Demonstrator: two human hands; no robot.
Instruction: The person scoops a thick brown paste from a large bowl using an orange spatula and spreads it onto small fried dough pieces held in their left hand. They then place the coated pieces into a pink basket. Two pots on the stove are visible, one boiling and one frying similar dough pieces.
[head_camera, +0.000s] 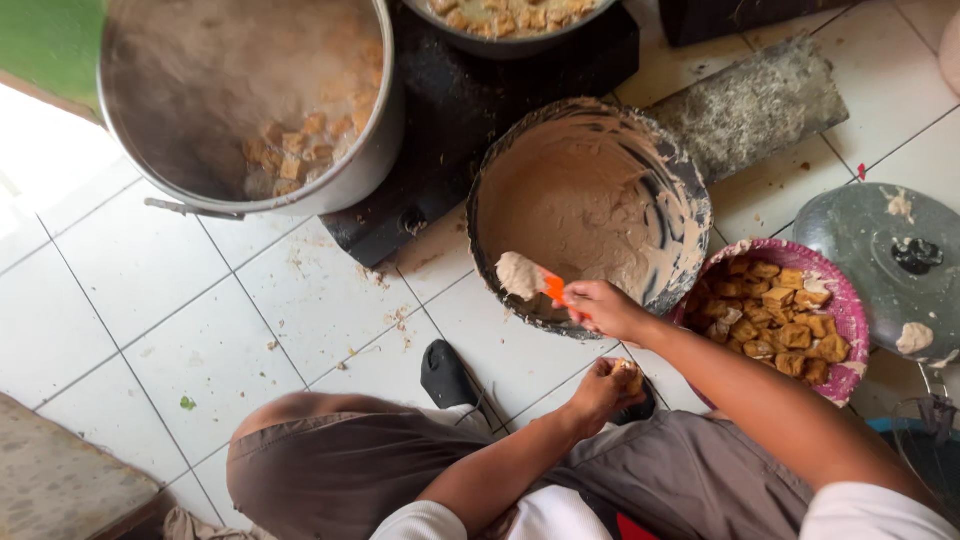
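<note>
**Filling tofu with paste, floor kitchen**

Seated low on a white tiled floor (150, 290), knees up, both arms reaching forward. Right hand (605, 308) clenched around an orange-handled spoon (553, 290), its bowl heaped with pale paste (518, 273) and hanging just over the near rim of the mixing bowl (690, 190). Left hand (600, 390) cupped and closed on a single brown tofu piece (628, 372), held above the lap, near the spoon but not touching it.

Mixing bowl smeared with the same beige paste up its walls; a thick layer left inside, depth hard to tell. Just beside it on the right, a pink basket (850, 310) piled with fried tofu cubes (780, 320), by the look of it unfilled stock waiting. Further right, a grey pot lid (870, 240) lying flat with two dabs of paste on it.

Ahead on the left, a large steel pot (200, 90) tilted toward the camera, a modest layer of tofu cubes at the bottom, most of its room unused. Another pan (500, 25) of pieces at the top edge, on a black stove (460, 110).

Judged from this: work well under way but far from done — plenty of paste, a full basket, one piece in hand with a spoonful ready beside it
</note>
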